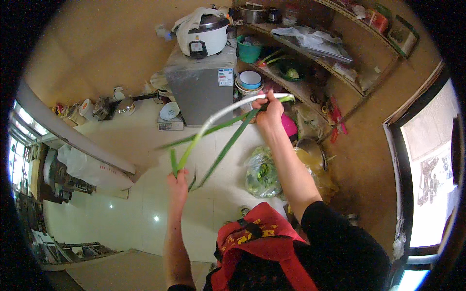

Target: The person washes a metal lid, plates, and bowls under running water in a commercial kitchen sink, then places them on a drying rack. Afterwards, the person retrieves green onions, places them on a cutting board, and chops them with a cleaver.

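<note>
A long leek or large green onion (210,122) bends in an arc between my two hands, its white stalk towards the right and its green part towards the left. My left hand (178,179) is closed around the green end, with a short piece of leaf sticking up from the fist. At the upper right, my right hand (268,105) grips the white end and also the base of long green leaves (233,140), which hang down to the left. Below my right forearm, a clear plastic bag of leafy greens (263,172) lies on the tiled floor.
A grey cabinet (204,96) bears a white rice cooker (209,40). Shelves (309,49) with bags and vegetables line the wall at right. A kitchen scale (170,125) with a white dish stands on the floor. A doorway or window (426,174) is at far right.
</note>
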A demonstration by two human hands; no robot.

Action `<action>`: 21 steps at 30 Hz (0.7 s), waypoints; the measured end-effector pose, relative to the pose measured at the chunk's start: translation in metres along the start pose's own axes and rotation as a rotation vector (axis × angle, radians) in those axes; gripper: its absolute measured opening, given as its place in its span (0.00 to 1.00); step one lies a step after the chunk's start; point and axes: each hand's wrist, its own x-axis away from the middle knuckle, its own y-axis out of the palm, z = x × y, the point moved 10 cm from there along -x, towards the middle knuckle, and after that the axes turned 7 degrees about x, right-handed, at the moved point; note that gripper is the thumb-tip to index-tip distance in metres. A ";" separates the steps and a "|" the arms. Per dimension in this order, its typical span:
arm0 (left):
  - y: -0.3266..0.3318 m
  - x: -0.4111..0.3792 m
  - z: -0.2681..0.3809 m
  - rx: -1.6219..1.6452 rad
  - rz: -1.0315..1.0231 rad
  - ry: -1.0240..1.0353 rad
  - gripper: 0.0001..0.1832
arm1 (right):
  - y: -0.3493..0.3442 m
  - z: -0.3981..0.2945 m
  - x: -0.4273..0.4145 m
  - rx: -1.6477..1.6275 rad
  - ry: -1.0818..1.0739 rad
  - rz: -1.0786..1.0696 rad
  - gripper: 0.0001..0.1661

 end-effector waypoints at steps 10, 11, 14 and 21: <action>0.020 0.054 0.058 0.432 -0.355 -0.218 0.12 | -0.009 -0.004 -0.047 0.184 0.128 0.026 0.05; 0.031 0.068 0.061 0.731 -0.410 -0.385 0.12 | -0.012 0.006 -0.048 0.165 0.190 0.007 0.04; 0.027 0.066 0.019 0.532 -0.335 -0.474 0.13 | 0.001 -0.003 -0.035 0.332 0.033 0.017 0.05; -0.012 0.033 -0.028 -0.721 -0.246 0.063 0.11 | 0.070 0.022 0.045 0.583 -0.183 -0.192 0.12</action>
